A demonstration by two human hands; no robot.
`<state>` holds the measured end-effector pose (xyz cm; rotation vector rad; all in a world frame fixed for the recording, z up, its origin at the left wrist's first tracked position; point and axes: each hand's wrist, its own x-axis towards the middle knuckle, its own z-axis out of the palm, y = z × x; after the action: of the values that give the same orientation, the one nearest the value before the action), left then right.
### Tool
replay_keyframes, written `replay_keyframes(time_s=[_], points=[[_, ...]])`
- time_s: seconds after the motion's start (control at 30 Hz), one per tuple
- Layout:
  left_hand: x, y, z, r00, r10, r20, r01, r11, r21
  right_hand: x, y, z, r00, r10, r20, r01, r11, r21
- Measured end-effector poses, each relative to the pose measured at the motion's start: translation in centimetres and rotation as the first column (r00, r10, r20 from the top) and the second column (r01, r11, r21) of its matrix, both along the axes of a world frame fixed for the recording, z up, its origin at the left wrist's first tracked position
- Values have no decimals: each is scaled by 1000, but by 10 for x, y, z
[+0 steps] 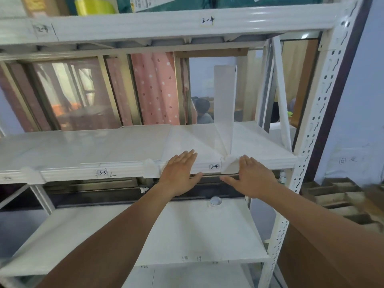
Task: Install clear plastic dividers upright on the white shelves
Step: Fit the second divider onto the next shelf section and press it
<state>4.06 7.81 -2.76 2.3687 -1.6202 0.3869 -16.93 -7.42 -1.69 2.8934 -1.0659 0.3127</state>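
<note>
Head view — both hands' fingers flat, spread on the shelf (pixel 124 146) edge; clear divider (pixel 225 96) upright, its base indistinct.

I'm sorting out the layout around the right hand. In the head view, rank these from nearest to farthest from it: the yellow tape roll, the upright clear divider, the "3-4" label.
From the right hand:
1. "3-4" label, just left on the shelf edge.
2. Clear divider, upright, behind.
3. Yellow tape roll, top shelf, far left.

Yellow tape roll (pixel 94 6) above, pink dotted curtain (pixel 155 90) behind
</note>
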Motion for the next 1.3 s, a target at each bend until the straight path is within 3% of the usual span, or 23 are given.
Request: replay_keyframes(time_s=[0.13, 0.3, 0.63, 0.97, 1.3], points=[[1, 32, 1, 997, 75, -27, -75, 997, 14, -8, 28, 14, 998, 8, -65, -9, 1000, -20], [9, 75, 10, 984, 169, -63, -168, 986, 18, 2, 60, 24, 991, 129, 24, -131, 988, 86], [67, 152, 26, 942, 326, -74, -322, 945, 54, 68, 100, 51, 971, 239, 23, -240, 968, 78], [189, 208, 29, 931, 353, -92, -356, 934, -18, 178, 127, 58, 985, 175, -4, -173, 977, 125], [268, 199, 28, 843, 519, -140, -509, 855, 105, 243, 134, 62, 998, 47, -37, -38, 979, 201]])
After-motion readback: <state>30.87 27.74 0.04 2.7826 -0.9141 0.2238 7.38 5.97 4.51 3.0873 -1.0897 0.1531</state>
